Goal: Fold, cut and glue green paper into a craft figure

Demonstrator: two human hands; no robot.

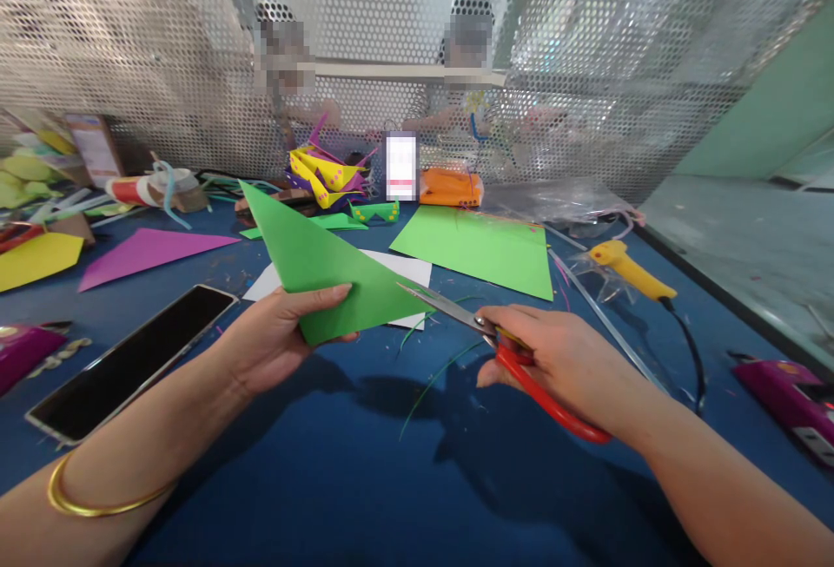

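Observation:
My left hand (287, 332) pinches a green paper piece (319, 263) by its lower edge, thumb on top and fingers beneath. The piece is roughly triangular, with one tall corner at the upper left and a point toward the right. My right hand (547, 350) grips red-handled scissors (547, 406), whose blades reach leftward to the paper's right corner. The blades look nearly closed; whether they touch the paper I cannot tell. Below the blades, thin green paper strips (433, 380) lie on the blue table (313, 480). A white sheet (413, 270) is partly hidden behind the green piece.
A green sheet (482, 250) lies behind the scissors. Yellow glue gun (632, 272) and its cord are at right. A dark-screened phone (136, 359) rests at left, near purple paper (149, 256). Folded yellow paper shapes (326, 176) stand before the perforated metal panel (391, 98).

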